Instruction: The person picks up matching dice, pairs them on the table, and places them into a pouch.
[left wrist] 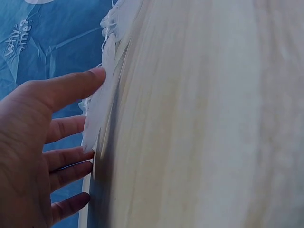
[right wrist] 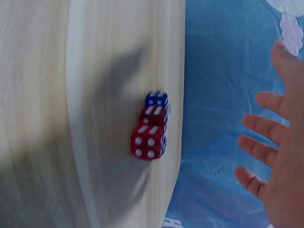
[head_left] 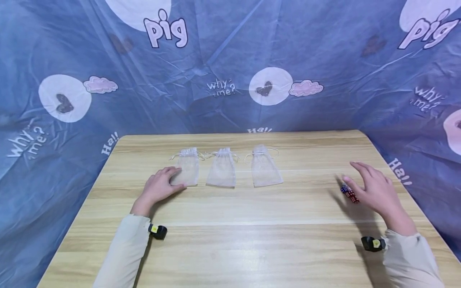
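Three white mesh drawstring bags lie flat in a row on the wooden table: a left bag (head_left: 189, 170), a middle bag (head_left: 222, 170) and a right bag (head_left: 265, 170). At the left bag's near-left edge is my left hand (head_left: 161, 185), fingers spread and gently bent, thumb and fingertips right at the mesh (left wrist: 99, 109). On the right side, my right hand (head_left: 376, 192) hovers open over a small cluster of dice (head_left: 349, 194). Red dice (right wrist: 148, 141) and a blue die (right wrist: 156, 99) show in the right wrist view, apart from the fingers (right wrist: 263, 124). Part of the cluster is hidden.
The light wood table (head_left: 230, 236) ends at a back edge against a blue printed cloth (head_left: 230, 52), which also hangs along both sides. Thin drawstrings (head_left: 277, 152) loop out from the bags' tops. Each wrist wears a small black camera (head_left: 372, 244).
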### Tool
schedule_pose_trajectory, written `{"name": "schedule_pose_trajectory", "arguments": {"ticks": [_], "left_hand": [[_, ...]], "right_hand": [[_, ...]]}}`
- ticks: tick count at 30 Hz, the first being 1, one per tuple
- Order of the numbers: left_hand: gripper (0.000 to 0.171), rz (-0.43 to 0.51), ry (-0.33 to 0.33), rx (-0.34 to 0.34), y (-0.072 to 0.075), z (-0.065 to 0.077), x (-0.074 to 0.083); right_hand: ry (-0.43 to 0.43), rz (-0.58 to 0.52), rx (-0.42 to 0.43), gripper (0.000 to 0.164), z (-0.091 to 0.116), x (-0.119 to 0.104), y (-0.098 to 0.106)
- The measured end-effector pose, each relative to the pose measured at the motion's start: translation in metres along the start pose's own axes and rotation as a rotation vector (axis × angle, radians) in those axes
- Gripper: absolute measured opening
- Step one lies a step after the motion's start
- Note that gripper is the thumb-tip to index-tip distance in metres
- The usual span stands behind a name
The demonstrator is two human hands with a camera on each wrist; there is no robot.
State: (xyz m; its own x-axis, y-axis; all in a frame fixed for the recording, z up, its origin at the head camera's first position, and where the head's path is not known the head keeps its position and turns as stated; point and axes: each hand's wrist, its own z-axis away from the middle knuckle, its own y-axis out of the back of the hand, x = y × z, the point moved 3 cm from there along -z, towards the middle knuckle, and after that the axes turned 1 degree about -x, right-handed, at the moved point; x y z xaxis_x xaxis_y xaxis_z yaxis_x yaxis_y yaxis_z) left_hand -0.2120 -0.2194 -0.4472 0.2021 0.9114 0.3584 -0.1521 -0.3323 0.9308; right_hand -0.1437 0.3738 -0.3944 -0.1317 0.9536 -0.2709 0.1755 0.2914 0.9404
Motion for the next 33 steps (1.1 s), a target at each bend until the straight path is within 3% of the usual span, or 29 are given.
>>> {"name": "schedule_pose_trajectory", "arguments": {"ticks": [10, 22, 33], "left_hand": [[0.073, 0.003, 0.007, -0.019, -0.006, -0.007, 0.0], [0.073, 0.011, 0.003, -0.016, -0.004, -0.004, -0.005], [0.06, 0.005, 0.01, -0.002, -0.003, -0.007, -0.004]], "right_hand": [[0.031, -0.056, 0.025, 0.055, 0.012, 0.023, 0.002], [0.007, -0.096, 0.021, 0.05, 0.019, 0.032, 0.0], [0.015, -0.145, 0.004, 0.047, 0.03, 0.045, -0.007]]}}
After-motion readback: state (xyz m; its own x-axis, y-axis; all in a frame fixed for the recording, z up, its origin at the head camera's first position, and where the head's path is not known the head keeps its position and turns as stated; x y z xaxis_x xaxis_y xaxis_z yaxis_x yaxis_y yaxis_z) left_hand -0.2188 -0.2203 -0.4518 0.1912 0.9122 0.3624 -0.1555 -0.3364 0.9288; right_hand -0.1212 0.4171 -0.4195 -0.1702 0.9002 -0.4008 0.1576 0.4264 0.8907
